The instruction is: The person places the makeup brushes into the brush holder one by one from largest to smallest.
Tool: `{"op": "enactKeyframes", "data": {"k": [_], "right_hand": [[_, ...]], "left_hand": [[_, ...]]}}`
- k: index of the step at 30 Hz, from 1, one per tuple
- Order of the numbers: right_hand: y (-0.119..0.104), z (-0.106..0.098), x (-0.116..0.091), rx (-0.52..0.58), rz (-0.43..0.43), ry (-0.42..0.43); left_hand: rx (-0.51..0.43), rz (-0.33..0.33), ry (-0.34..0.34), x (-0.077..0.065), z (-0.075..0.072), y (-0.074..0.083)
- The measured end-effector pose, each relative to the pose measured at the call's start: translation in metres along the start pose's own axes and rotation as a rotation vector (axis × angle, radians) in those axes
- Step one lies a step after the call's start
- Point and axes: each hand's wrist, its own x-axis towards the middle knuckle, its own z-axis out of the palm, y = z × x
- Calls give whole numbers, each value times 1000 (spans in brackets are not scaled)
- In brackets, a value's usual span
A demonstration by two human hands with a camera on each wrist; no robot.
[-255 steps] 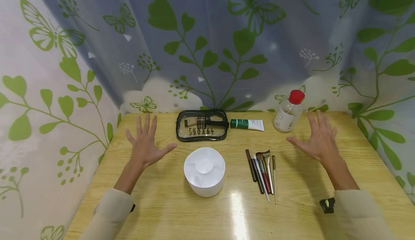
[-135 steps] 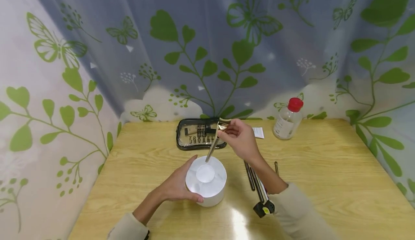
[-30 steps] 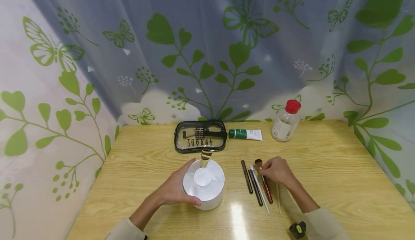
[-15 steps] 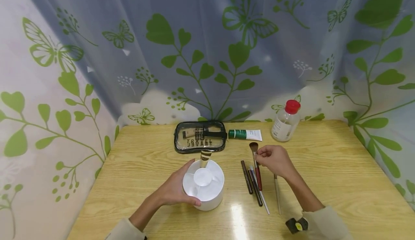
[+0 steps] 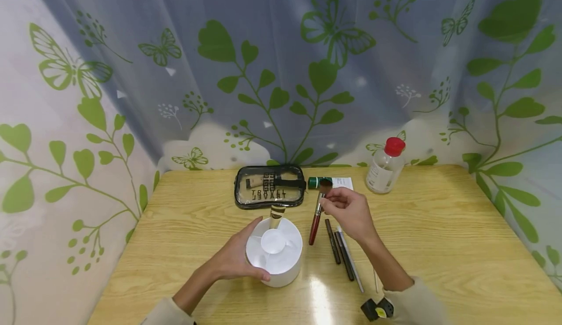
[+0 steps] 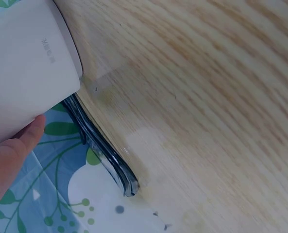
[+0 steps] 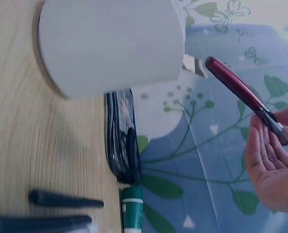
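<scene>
My left hand (image 5: 237, 256) grips the side of a white round divided organizer (image 5: 285, 279), its thumb at the front and fingers behind. A makeup brush (image 5: 276, 216) stands in the organizer's rear compartment, head up. My right hand (image 5: 353, 215) pinches a red-handled makeup brush (image 5: 314, 226) near its metal collar, bristles up, the handle slanting down just right of the organizer. In the right wrist view the red handle's end (image 7: 214, 65) points toward the organizer (image 7: 110, 43), above its rim level. The left wrist view shows the organizer's wall (image 6: 27, 68) with fingertips against it.
Two dark pencils (image 5: 332, 242) and a white-handled brush (image 5: 352, 261) lie right of the organizer. A thin brush (image 5: 375, 281) is partly hidden by the right forearm. Behind are a clear travel pouch (image 5: 269, 188), a green-and-white tube (image 5: 342, 182) and a red-capped bottle (image 5: 385, 166).
Both hands were empty at first; the left took hold of the organizer. The right hand put one brush into it, then lifted the red-handled brush from the row and carried it left.
</scene>
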Motion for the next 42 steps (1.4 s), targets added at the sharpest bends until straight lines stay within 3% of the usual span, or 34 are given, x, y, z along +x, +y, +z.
{"op": "enactKeyframes", "data": {"k": [6, 13, 25, 42], "right_hand": [[-1, 19, 1, 47, -57, 42], [9, 35, -1, 22, -3, 10], [22, 44, -9, -85, 37, -50], [41, 54, -15, -226, -66, -164]], "left_hand": [[-12, 13, -1, 0, 0, -2], [-26, 24, -2, 1, 0, -3], [-31, 22, -9, 0, -1, -1], [-32, 22, -4, -1, -2, 1]]}}
